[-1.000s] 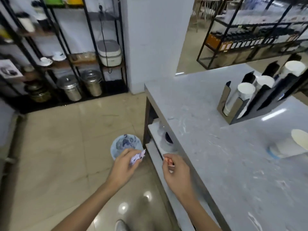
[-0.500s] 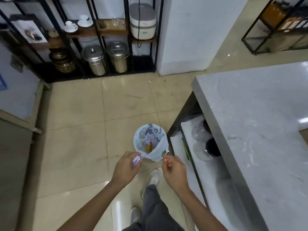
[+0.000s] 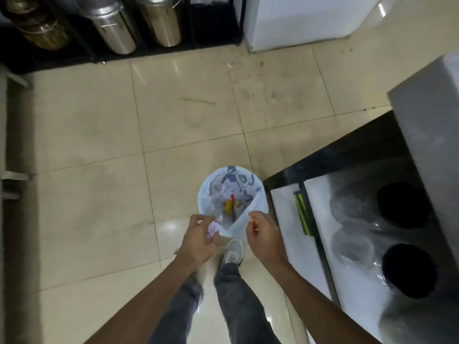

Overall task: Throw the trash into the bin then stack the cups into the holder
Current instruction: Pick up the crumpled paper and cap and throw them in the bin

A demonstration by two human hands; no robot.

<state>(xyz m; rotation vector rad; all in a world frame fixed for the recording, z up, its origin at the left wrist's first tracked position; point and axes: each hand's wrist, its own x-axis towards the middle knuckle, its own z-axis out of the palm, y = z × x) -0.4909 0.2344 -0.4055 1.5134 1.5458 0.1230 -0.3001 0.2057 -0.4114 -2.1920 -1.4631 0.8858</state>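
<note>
Grey trouser legs [image 3: 238, 301] nearest. Your left hand [image 3: 198, 240] clutches crumpled white paper [image 3: 214, 229], your right hand [image 3: 263, 234] pinches a small orange scrap [image 3: 253, 225], both at the near rim of the white-lined bin [image 3: 232, 194] on the tile floor [image 3: 124, 145]; steel canisters [image 3: 139, 21] beyond.

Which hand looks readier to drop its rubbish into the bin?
Probably the left hand: its crumpled paper sits right at the lined bin's near rim. The right hand pinches a small orange scrap at the rim's outer edge, beside the liner.
</note>
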